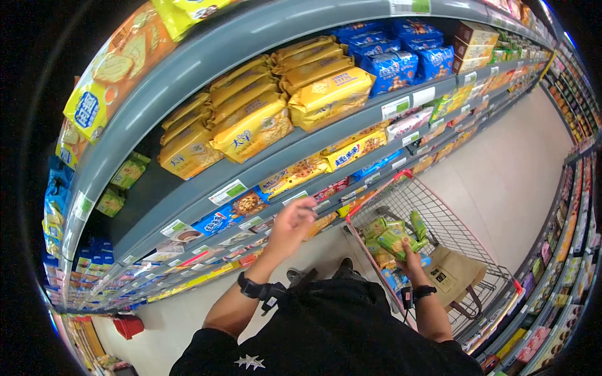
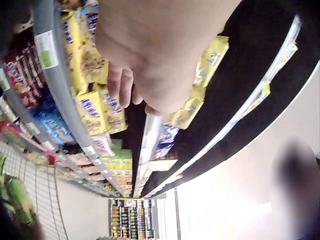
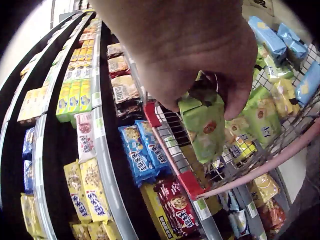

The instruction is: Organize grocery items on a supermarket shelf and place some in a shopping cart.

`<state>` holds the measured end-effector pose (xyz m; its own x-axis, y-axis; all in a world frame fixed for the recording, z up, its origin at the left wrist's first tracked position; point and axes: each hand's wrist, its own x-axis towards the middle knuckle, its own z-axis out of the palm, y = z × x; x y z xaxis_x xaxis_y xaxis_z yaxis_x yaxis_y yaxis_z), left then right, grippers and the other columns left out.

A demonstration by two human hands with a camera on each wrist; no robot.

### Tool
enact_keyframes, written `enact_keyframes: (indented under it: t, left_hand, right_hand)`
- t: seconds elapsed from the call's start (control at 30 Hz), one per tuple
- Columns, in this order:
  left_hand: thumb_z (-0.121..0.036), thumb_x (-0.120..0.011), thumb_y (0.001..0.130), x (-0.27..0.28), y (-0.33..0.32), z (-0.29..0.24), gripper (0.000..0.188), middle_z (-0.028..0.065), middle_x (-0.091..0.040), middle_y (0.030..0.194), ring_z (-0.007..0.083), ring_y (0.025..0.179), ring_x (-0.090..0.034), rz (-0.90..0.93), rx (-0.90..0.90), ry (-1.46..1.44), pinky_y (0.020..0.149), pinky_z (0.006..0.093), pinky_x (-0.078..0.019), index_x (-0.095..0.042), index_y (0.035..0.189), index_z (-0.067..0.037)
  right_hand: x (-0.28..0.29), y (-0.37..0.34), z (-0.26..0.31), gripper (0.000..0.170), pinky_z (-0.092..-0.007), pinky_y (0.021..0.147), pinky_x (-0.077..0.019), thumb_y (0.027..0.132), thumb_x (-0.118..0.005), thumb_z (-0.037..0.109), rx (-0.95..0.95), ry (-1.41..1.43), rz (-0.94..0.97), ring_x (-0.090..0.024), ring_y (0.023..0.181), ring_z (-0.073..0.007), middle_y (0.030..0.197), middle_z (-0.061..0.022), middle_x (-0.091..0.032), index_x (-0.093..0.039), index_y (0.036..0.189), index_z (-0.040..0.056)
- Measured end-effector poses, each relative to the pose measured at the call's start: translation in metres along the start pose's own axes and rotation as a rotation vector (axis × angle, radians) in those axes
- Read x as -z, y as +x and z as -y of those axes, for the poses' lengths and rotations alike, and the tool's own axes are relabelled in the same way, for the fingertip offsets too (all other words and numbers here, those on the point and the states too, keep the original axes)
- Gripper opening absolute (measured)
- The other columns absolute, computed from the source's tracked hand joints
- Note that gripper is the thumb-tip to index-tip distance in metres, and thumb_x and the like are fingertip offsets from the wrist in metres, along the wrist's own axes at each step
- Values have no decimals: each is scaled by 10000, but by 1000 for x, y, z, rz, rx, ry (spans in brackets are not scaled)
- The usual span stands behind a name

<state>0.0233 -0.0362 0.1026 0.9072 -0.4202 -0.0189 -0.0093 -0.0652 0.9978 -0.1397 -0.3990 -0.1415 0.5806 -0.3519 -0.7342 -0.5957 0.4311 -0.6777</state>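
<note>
In the head view my left hand [image 1: 291,229] is held out in front of the snack shelf, its fingers loosely bent and nothing in them. Its wrist view shows the left hand [image 2: 150,65] beside yellow cookie packs [image 2: 92,112] on the shelf. My right hand [image 1: 411,262] grips a green snack packet [image 1: 393,240] over the shopping cart [image 1: 448,216]. Seen from the right wrist, thumb and fingers pinch the top end of that green packet [image 3: 204,127], which hangs above the cart's rim. More green packets [image 3: 262,117] lie in the cart below.
Yellow biscuit packs [image 1: 251,128] and blue packs [image 1: 392,69] fill the shelf ahead. A brown bag [image 1: 453,276] and blue packs [image 3: 270,37] are in the cart. Another stocked shelf [image 1: 558,276] runs along the right. A red basket [image 1: 128,326] stands on the floor at left.
</note>
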Motion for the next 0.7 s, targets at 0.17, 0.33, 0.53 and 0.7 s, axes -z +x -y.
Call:
enact_keyframes:
  t: [0.17, 0.33, 0.53, 0.7]
  left_hand:
    - [40, -618, 829, 62, 1, -78, 379, 123, -565, 1226, 214, 1122, -565, -454, -515, 412, 897, 325, -485, -581, 1202, -17]
    - [-16, -680, 788, 102, 13, -118, 455, 151, -541, 1284, 298, 1212, -519, -689, -735, 810, 1019, 386, -414, -572, 1229, -9]
    - [-82, -745, 772, 113, 30, -124, 648, 169, -505, 1350, 324, 1281, -470, -626, -532, 963, 1087, 394, -346, -491, 1366, -35]
    - [-102, -771, 764, 113, 36, -121, 693, 176, -518, 1299, 312, 1248, -492, -567, -530, 829, 1022, 385, -417, -477, 1390, -56]
  right_hand:
    - [1, 35, -17, 454, -346, 722, -534, 925, -617, 365, -152, 222, -13, -624, 913, -236, 1084, -105, -602, -515, 1258, 75]
    - [1, 60, -60, 387, -445, 935, -458, 963, -508, 309, -153, 196, -20, -526, 1160, -296, 1273, -110, -498, -492, 1254, 54]
    - [-32, -1, -45, 340, -404, 823, -509, 932, -512, 206, -82, 177, 96, -608, 966, -244, 1081, -95, -575, -497, 1224, 33]
    - [-49, -50, -52, 295, -342, 746, -519, 921, -517, 152, -36, 241, 72, -641, 912, -226, 1108, -117, -612, -522, 1192, 36]
